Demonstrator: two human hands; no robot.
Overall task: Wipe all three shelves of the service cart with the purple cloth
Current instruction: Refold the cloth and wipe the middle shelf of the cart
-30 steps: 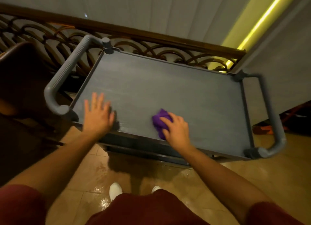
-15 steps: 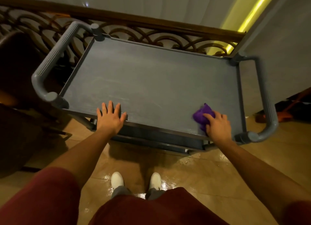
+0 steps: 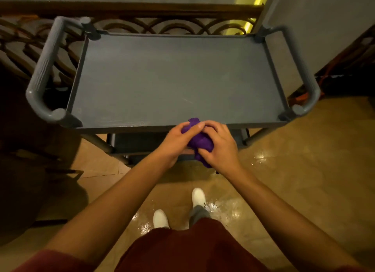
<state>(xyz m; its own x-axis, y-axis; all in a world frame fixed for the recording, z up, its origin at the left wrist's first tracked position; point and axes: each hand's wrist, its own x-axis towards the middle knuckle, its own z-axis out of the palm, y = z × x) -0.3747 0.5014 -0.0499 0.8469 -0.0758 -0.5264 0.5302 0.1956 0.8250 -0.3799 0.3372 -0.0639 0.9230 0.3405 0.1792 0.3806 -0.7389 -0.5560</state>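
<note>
- Head view showed my fingers (image 3: pixel 197 126) wrapped around the purple cloth (image 3: pixel 199 141), just below the centre of the frame.
- My left hand (image 3: pixel 178 141) pinched the cloth's upper part, thumb lying across the top of the bundle, fingers curled underneath.
- My right hand (image 3: pixel 220 147) clenched the lower part, knuckles up, a tuft of cloth poking out beneath the palm.
- I judged both hands gripped it that way to bunch or refold the cloth into a fresh pad before more wiping.
- The cloth sat off the surface, held in the air at the near edge of the top shelf (image 3: pixel 176 78), which filled the upper half of the frame.
- Below my hands a lower shelf (image 3: pixel 142 143) showed only as a dark strip; the third shelf I could not make out.
- Grey handles (image 3: pixel 43 68) curved at the left and right edges of the service cart (image 3: pixel 121 127), and a wooden railing (image 3: pixel 129 9) ran behind it.
- The glossy floor (image 3: pixel 294 170) spread across the lower right.
</note>
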